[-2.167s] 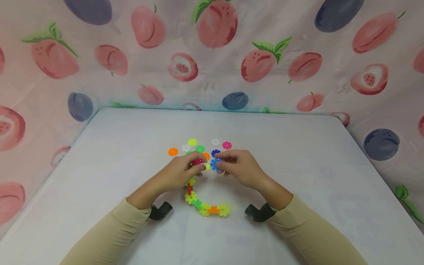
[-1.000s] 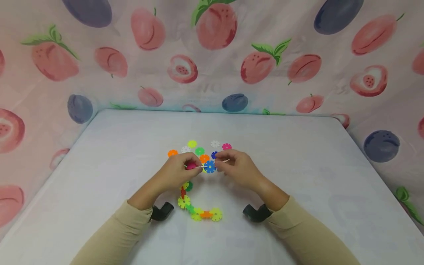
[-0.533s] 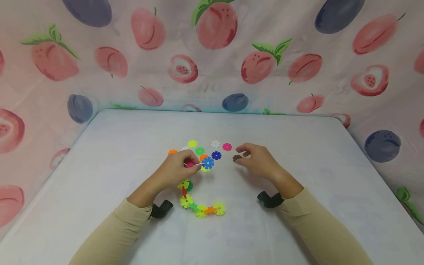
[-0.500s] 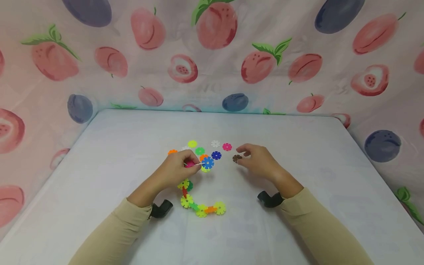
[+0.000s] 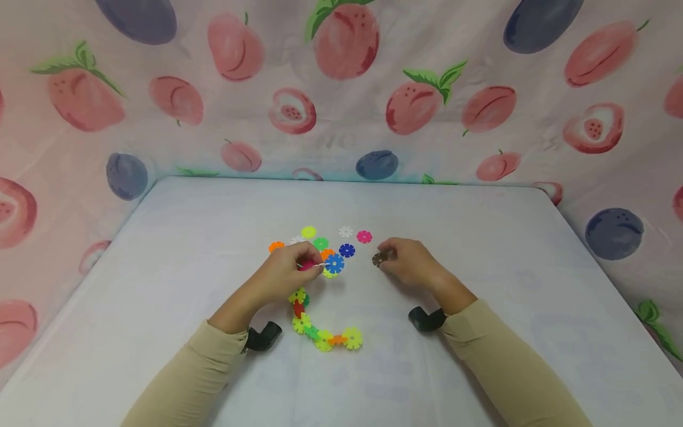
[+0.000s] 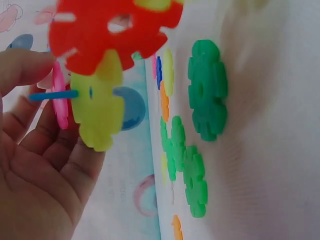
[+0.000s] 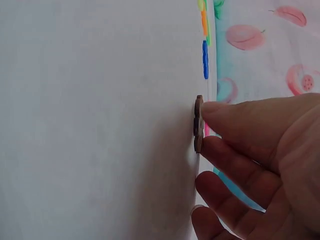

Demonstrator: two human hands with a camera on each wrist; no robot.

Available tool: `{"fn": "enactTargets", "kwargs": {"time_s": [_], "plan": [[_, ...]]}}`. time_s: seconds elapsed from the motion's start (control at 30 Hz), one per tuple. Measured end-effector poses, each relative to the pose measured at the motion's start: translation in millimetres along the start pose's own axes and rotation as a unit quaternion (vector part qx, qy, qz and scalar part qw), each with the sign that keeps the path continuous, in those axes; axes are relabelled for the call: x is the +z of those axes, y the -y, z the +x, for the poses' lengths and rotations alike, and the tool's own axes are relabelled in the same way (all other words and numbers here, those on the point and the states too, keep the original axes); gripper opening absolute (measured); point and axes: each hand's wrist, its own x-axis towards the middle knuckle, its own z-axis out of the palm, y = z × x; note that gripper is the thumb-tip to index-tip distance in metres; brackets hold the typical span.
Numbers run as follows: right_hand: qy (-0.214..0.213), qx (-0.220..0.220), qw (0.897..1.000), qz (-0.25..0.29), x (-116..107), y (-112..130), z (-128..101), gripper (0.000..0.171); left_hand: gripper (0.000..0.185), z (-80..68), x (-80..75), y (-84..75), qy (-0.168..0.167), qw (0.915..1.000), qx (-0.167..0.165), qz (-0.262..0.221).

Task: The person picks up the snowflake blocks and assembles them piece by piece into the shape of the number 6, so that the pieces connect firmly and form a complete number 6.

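My left hand (image 5: 283, 270) pinches one end of a chain of notched plastic interlocking discs. A light blue disc (image 5: 334, 263) sticks out past its fingertips, joined to an edge-on white disc, with a pink disc (image 6: 60, 100) by the thumb. In the left wrist view a yellow disc (image 6: 97, 110) and a red disc (image 6: 112, 35) follow along the chain. The chain's far end, a yellow disc (image 5: 352, 338), curves toward the person. My right hand (image 5: 413, 264) pinches a brown disc (image 7: 198, 125) between thumb and forefinger, low over the table, its other fingers loosely bent.
Loose discs lie beyond the hands on the white table (image 5: 480, 237): a dark blue disc (image 5: 347, 250), a pink disc (image 5: 364, 236), a white disc (image 5: 345, 232) and several others. A black fitting (image 5: 427, 320) sits at each wrist. Fruit-patterned cloth (image 5: 341, 136) hangs behind.
My right hand has left the light blue disc, moved right to the brown disc and taken it between its fingertips. My left hand has kept its hold on the chain, shifting slightly left.
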Motion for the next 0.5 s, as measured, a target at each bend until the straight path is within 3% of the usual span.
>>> {"fn": "enactTargets", "kwargs": {"time_s": [0.33,0.5], "plan": [[0.023,0.001,1.000,-0.013,4,8,0,0.025,0.025,-0.1,1.5,0.4,0.010,0.9999,0.003,0.002],[0.010,-0.029,0.999,0.021,3,13,-5,0.011,0.033,-1.1,3.3,0.7,0.016,0.9999,0.002,-0.002]]}}
